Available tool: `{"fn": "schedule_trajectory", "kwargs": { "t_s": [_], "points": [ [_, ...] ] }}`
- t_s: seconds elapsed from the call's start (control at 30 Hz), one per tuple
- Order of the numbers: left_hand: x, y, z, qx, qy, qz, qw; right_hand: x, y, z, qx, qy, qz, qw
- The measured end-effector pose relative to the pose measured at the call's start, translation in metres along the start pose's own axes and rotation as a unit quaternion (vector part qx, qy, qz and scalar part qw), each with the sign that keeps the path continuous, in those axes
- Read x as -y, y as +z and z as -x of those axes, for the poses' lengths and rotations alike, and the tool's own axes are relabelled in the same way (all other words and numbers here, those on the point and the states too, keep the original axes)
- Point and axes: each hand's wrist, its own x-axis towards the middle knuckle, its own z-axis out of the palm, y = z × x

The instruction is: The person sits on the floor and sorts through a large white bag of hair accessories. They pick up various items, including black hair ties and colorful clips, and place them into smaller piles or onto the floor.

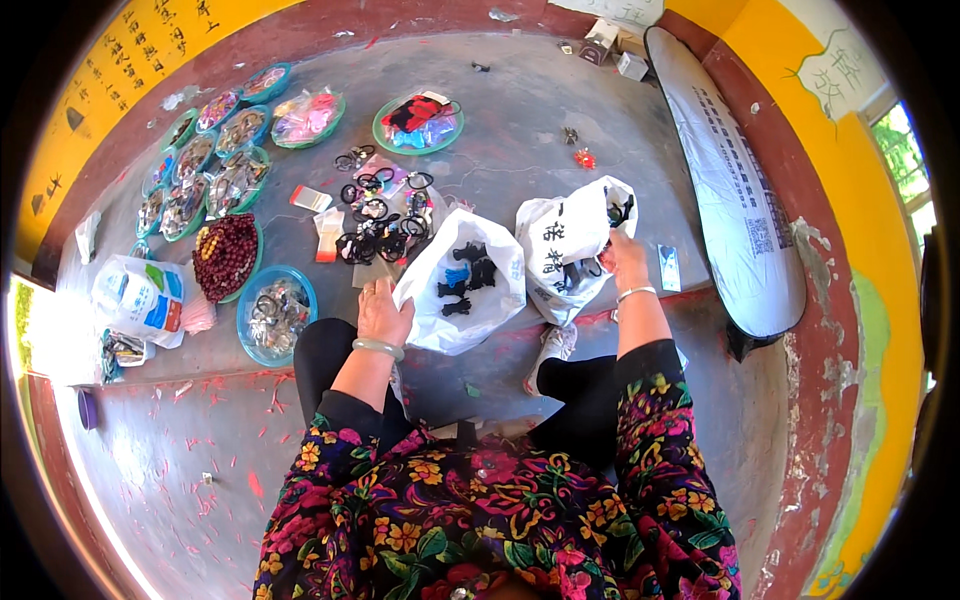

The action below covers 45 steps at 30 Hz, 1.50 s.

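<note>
My left hand (383, 315), a pale bangle on its wrist, is closed at the left edge of a white plastic bag (425, 310). The bag's mouth gapes toward me, showing bundles of black hair ties (482, 272) and a blue bundle (456, 277). Beside it on the right stands a second white plastic bag (545, 225) with dark writing and dark items in its mouth. My right hand (628, 262), also wearing a bangle, grips this bag's right rim, its fingertips partly hidden. Left of the first bag lies a pile of black hair ties (378, 225) on clear packets.
Several baskets of small goods stand at the left, including a blue basket (277, 315) and a green basket (418, 125) farther back. Dark red beads (225, 255) fill another. A long silver board-like cover (725, 180) lies along the right wall. A step edge runs before my feet.
</note>
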Motion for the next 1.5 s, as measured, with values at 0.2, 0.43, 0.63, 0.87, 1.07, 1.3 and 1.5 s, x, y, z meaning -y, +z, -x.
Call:
{"fn": "schedule_trajectory", "kwargs": {
  "t_s": [0.2,0.43,0.63,0.87,1.07,1.3,1.5],
  "points": [
    [0.012,0.021,0.001,-0.049,0.067,0.019,0.996,0.022,0.081,0.045,0.251,-0.004,-0.132,0.959],
    [-0.004,0.039,-0.001,-0.058,0.117,0.008,0.991,0.026,0.147,0.055,0.196,-0.255,0.099,0.942],
    [-0.009,0.039,0.001,-0.075,0.141,0.009,0.987,0.045,0.127,0.047,0.182,-0.331,0.369,0.849],
    [-0.006,0.031,-0.001,-0.080,0.147,0.043,0.985,0.021,0.005,-0.043,0.070,-0.245,0.444,0.859],
    [-0.012,0.032,-0.001,-0.070,0.152,0.069,0.983,-0.020,-0.001,-0.008,0.108,-0.158,0.484,0.854],
    [-0.074,0.025,0.000,-0.064,0.315,0.100,0.942,-0.034,0.024,-0.026,0.002,-0.128,0.470,0.873],
    [-0.127,0.053,-0.019,0.121,0.399,0.069,0.906,0.025,0.040,-0.006,0.027,-0.283,0.322,0.903]
  ]
}}
